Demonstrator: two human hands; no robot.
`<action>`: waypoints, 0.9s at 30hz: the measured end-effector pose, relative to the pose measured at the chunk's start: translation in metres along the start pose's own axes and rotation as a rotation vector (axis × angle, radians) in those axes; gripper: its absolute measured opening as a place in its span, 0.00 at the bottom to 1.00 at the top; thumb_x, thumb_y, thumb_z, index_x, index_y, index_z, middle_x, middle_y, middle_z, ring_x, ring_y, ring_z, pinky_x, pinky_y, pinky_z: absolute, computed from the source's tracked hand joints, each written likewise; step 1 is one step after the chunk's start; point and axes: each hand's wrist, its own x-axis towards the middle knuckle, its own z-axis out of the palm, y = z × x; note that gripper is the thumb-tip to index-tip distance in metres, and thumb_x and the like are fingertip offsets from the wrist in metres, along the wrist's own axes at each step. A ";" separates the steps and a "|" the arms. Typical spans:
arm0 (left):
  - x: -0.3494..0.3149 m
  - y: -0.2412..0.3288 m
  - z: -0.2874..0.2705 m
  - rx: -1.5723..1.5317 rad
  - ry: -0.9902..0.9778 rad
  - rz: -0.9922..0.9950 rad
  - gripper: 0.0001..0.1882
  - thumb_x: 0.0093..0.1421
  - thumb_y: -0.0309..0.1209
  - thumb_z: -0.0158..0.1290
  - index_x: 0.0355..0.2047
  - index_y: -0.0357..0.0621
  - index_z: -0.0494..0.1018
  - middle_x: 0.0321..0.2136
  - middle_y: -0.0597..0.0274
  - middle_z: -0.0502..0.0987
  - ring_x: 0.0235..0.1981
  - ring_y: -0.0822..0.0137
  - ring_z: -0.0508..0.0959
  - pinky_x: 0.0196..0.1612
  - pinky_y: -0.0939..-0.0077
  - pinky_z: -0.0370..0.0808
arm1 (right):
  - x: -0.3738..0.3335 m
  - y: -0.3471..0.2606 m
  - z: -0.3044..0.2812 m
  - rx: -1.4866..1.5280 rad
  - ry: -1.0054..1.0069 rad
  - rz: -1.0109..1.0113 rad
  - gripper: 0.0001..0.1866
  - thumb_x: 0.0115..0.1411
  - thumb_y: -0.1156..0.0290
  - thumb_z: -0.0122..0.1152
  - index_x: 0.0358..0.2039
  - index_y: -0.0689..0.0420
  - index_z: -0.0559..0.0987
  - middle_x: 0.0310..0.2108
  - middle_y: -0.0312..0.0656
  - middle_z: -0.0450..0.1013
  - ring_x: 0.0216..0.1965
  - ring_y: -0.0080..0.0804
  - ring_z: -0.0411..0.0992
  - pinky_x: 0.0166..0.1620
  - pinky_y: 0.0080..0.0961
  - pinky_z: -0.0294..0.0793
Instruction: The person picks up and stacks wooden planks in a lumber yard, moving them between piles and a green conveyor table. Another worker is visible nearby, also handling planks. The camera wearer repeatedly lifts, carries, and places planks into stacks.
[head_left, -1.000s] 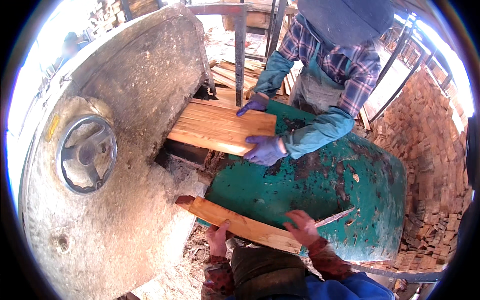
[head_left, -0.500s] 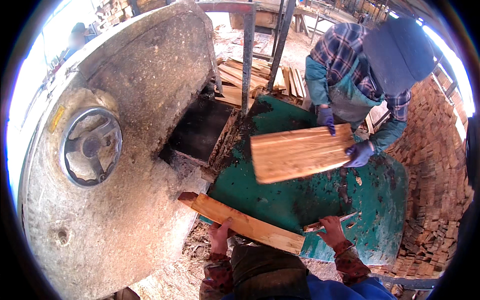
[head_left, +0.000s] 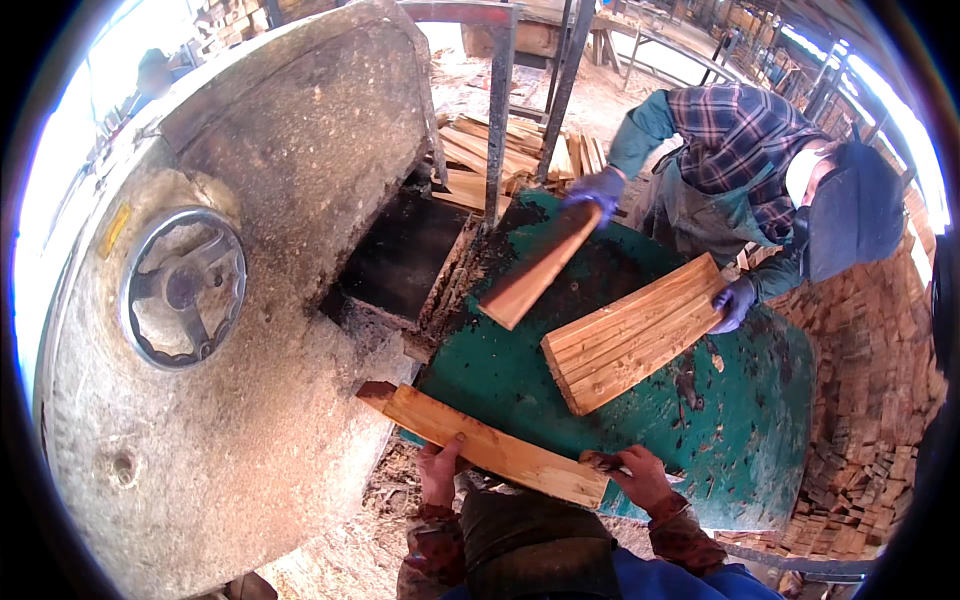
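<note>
A long, pale wooden board (head_left: 510,455) lies slantwise along the near edge of the green metal table (head_left: 490,370). My left hand (head_left: 438,472) grips its near edge, thumb on top. Another piece of wood (head_left: 377,393) pokes out, reddish-brown, past the board's far left end. Close to the right end of the board, my right hand (head_left: 643,478) is closed around a thin dark strip of wood (head_left: 600,460), mostly covered by the fingers. Across the table a co-worker holds a narrow board (head_left: 545,268) in one gloved hand and steadies several stacked boards (head_left: 640,335) with the other.
On the left stands a large dusty machine housing (head_left: 290,250) with a handwheel (head_left: 183,288). A dark metal block (head_left: 400,258) and an upright post (head_left: 498,120) border the table. Cut wood is piled at the right (head_left: 850,420) and behind the post (head_left: 480,150).
My right hand has drawn the thin strip left, to the board's end. My left hand stays put. The co-worker has separated a narrow board from the others and swung it left.
</note>
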 end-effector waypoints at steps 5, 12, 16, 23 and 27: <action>-0.001 0.002 0.000 0.018 -0.002 0.002 0.21 0.56 0.34 0.62 0.47 0.34 0.74 0.38 0.54 0.80 0.33 0.62 0.82 0.33 0.69 0.84 | 0.011 -0.030 0.009 0.074 -0.017 -0.027 0.15 0.50 0.70 0.68 0.38 0.59 0.78 0.37 0.49 0.72 0.39 0.52 0.74 0.40 0.42 0.76; 0.002 -0.003 -0.002 -0.023 0.011 0.006 0.21 0.56 0.31 0.62 0.47 0.33 0.73 0.40 0.54 0.80 0.34 0.61 0.82 0.34 0.68 0.84 | 0.022 -0.050 0.022 0.129 -0.003 -0.125 0.16 0.52 0.68 0.68 0.39 0.60 0.77 0.37 0.49 0.72 0.36 0.53 0.74 0.38 0.42 0.75; -0.002 0.003 0.001 0.017 0.010 0.028 0.18 0.57 0.33 0.61 0.44 0.34 0.75 0.36 0.55 0.81 0.30 0.64 0.83 0.31 0.72 0.83 | 0.034 -0.066 0.029 0.153 0.019 -0.138 0.17 0.52 0.67 0.69 0.40 0.60 0.77 0.36 0.49 0.72 0.36 0.54 0.74 0.37 0.42 0.75; 0.006 -0.010 -0.007 -0.019 -0.012 0.036 0.18 0.57 0.31 0.61 0.44 0.31 0.74 0.37 0.54 0.81 0.33 0.63 0.82 0.32 0.71 0.83 | 0.067 -0.094 0.048 0.191 -0.029 -0.216 0.20 0.54 0.66 0.67 0.44 0.62 0.75 0.39 0.51 0.73 0.40 0.57 0.73 0.39 0.43 0.74; -0.002 0.002 -0.003 -0.066 -0.036 0.035 0.18 0.57 0.30 0.61 0.44 0.30 0.75 0.36 0.54 0.81 0.33 0.64 0.83 0.31 0.71 0.84 | 0.090 -0.107 0.056 0.212 -0.104 -0.218 0.23 0.55 0.65 0.67 0.47 0.63 0.74 0.41 0.53 0.73 0.42 0.56 0.73 0.43 0.42 0.74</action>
